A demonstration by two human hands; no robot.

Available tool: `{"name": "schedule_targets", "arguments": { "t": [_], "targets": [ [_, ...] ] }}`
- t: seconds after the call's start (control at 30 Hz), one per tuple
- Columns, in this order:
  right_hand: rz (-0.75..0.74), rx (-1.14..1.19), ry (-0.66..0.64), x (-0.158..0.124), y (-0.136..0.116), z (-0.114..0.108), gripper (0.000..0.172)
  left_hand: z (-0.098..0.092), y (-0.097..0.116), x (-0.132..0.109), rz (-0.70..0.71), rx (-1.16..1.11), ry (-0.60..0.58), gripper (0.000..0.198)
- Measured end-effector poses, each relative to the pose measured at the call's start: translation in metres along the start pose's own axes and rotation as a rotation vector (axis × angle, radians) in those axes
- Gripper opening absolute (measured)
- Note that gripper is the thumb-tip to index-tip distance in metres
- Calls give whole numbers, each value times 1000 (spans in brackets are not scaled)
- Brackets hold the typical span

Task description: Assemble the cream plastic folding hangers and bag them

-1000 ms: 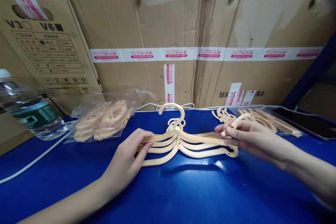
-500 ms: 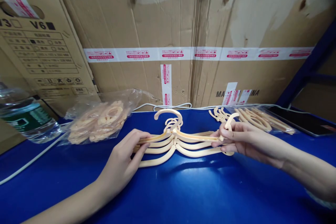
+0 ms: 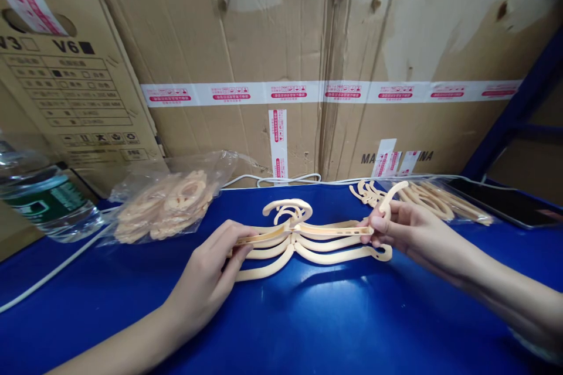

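Between both hands is a cream plastic hanger (image 3: pixel 331 231), its hook (image 3: pixel 288 204) tipped back and its slotted underside edge towards me. My left hand (image 3: pixel 215 263) pinches its left arm between thumb and fingers, covering that end. At the other end, my right hand (image 3: pixel 407 225) is closed on the right arm's tip. A curved cream piece (image 3: pixel 396 190) rises from the right fingers; whether it joins the hanger I cannot tell. Several like hangers (image 3: pixel 334 256) lie stacked just below and behind the held one on the blue surface (image 3: pixel 334 322).
A clear bag of cream ring-shaped parts (image 3: pixel 180 199) lies at left, beside a water bottle (image 3: pixel 53 202). Behind the right hand are loose hook pieces (image 3: pixel 365 192), bagged curved parts (image 3: pixel 433 202) and a dark tablet-like device (image 3: pixel 510 202). A white cable (image 3: pixel 57 269) runs around; cardboard (image 3: pixel 246 140) stands behind.
The held hanger has tilted, its hook swinging down and slightly right. The curved piece at my right hand has risen and moved right, while the left hand stays nearly in place.
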State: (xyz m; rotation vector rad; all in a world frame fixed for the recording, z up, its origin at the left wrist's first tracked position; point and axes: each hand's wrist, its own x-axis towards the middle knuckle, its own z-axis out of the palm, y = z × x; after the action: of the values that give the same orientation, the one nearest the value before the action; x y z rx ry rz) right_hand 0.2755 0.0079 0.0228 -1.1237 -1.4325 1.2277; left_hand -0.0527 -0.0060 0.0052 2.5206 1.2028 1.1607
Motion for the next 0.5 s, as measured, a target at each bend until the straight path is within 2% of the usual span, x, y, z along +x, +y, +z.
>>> {"name": "schedule_targets", "arguments": {
  "t": [0.17, 0.3, 0.37, 0.5],
  "targets": [
    [-99, -52, 72, 0, 2, -1, 39, 1, 3, -3, 8, -12, -28, 23],
    [-116, 74, 77, -1, -5, 3, 29, 0, 4, -4, 28, 13, -81, 29],
    [-121, 128, 117, -1, -11, 3, 27, -2, 3, -4, 49, 46, -110, 26],
    [-96, 209, 165, 7, -22, -18, 25, -12, 1, 0, 116, 183, -117, 21]
  ]
}}
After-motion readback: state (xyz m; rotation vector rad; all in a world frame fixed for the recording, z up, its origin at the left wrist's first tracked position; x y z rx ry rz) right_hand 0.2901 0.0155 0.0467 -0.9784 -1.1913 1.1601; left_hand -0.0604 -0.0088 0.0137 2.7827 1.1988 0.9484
